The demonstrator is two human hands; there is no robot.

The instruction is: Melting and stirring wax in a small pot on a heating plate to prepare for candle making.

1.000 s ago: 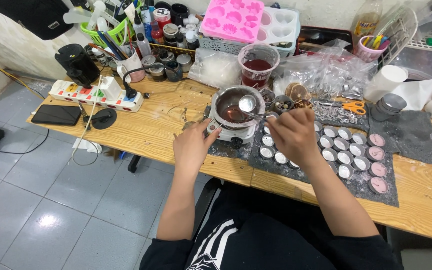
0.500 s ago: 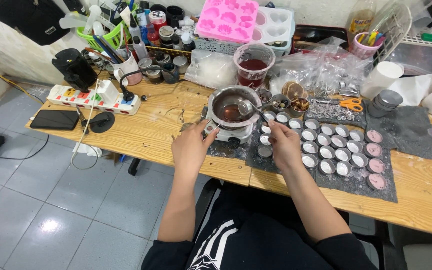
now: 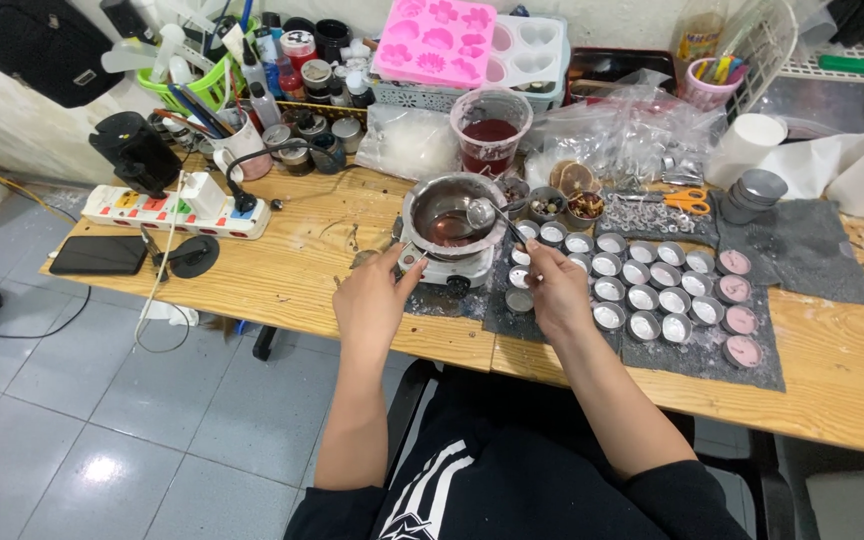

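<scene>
Sliding in from where it sat a second ago, the right hand (image 3: 559,292) had pulled back from over the cup rows toward the pot, and the spoon's bowl, which had hung above the rim, now dipped inside the melting pot (image 3: 449,210). The left hand (image 3: 372,300) had crept up too, from the bare wood to the pot's near side. By my read, that meant another scoop of the dark red liquid was being taken rather than a pour into a cup.

Far off to the left of the left hand lay a black phone (image 3: 97,255), and beyond it a white power strip (image 3: 177,210) with coloured switches. The left hand itself was half curled, fingertips pinched on the short metal handle at the pot's near-left edge, thumb on top, steadying it. The pot sat on a small white hotplate (image 3: 449,268) just ahead of both hands, between them.

The right hand was closed in a light pinch round the stem of the metal spoon (image 3: 497,220), which slanted up and left into the pot. Just to the right of that hand, on a dark mat (image 3: 712,365), stood rows of small round tin cups (image 3: 642,280), most showing pale bottoms; the few furthest right held pink fill. Beyond the pot stood a clear cup of dark red liquid (image 3: 490,135).
</scene>
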